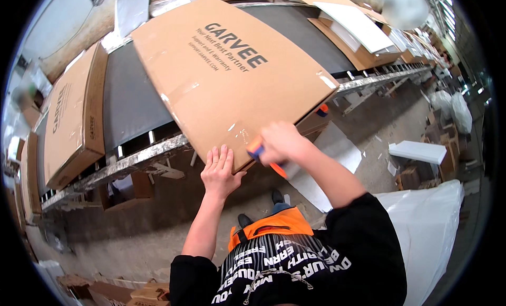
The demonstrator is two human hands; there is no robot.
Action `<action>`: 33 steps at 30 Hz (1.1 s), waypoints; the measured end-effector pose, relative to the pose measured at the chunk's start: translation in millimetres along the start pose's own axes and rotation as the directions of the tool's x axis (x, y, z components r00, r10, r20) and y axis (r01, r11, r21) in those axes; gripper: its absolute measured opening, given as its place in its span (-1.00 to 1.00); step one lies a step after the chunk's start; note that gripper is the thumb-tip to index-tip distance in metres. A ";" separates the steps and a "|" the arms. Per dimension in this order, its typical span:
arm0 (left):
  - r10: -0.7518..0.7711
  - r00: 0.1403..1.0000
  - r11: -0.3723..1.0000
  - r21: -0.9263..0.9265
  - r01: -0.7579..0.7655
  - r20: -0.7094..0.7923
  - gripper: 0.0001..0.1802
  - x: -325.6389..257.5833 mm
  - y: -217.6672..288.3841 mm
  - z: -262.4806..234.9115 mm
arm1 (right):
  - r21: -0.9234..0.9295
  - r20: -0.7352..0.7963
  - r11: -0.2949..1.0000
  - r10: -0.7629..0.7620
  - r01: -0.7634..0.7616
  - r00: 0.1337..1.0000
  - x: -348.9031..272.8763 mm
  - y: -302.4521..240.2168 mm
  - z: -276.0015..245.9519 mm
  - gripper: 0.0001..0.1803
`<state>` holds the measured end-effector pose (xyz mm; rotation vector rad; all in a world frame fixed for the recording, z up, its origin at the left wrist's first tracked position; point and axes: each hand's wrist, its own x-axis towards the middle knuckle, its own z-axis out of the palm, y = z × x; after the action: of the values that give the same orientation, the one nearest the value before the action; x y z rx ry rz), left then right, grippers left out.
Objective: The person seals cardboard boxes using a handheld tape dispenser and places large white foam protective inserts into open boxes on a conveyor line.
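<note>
Centrally, big flat box (232, 74) lay on conveyor (132, 103), near edge overhanging. Left hand (220, 171), fingers flat, pressed that edge. Right hand (282, 142) gripped orange tape dispenser (263, 156). Box likely stiff, bulky, taped patches slick; best held by edges.

The large flat cardboard box (232, 69) was light brown with dark grey print. The tape dispenser (262, 153) at its near edge was orange and blue. Behind the box, the conveyor belt (129, 100) was dark grey. Right of the box, the foam sheet (419, 152) was white.
</note>
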<state>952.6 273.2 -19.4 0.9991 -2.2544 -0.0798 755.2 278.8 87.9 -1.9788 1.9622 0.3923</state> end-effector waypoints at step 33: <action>0.307 0.786 0.942 -0.056 -0.330 0.537 -0.49 320.1 132.5 266.9 | 0.872 -0.059 -0.458 0.254 0.173 0.966 69.4 508.3 66.1 -0.73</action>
<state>552.9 95.9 -11.7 0.6442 -2.9300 -0.1884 250.5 242.9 -19.7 -0.4710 1.1977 -1.3953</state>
